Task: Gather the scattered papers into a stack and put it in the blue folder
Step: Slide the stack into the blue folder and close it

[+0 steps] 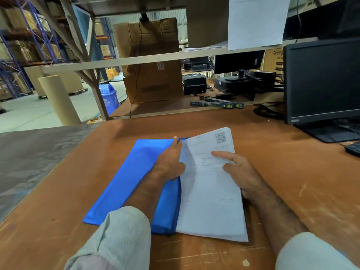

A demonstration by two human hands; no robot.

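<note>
A blue folder (126, 184) lies on the brown table in front of me. A stack of white printed papers (210, 201) with a QR code at its top lies along the folder's right side, its left edge tucked at the folder's opening. My left hand (169, 162) rests on the folder's right edge, fingers straight, the index fingertip at the folder's top corner; the thumb side is hidden by the papers. My right hand (239, 170) rests on the stack's right part, with the index finger stretched out flat on the top sheet.
A black monitor (323, 80) and its stand sit at the table's right, with a keyboard corner (353, 149) beside it. Black cables (268, 112) and long boxes (216, 104) lie at the back. A cardboard box (153, 61) stands behind a beige shelf rail (136, 61).
</note>
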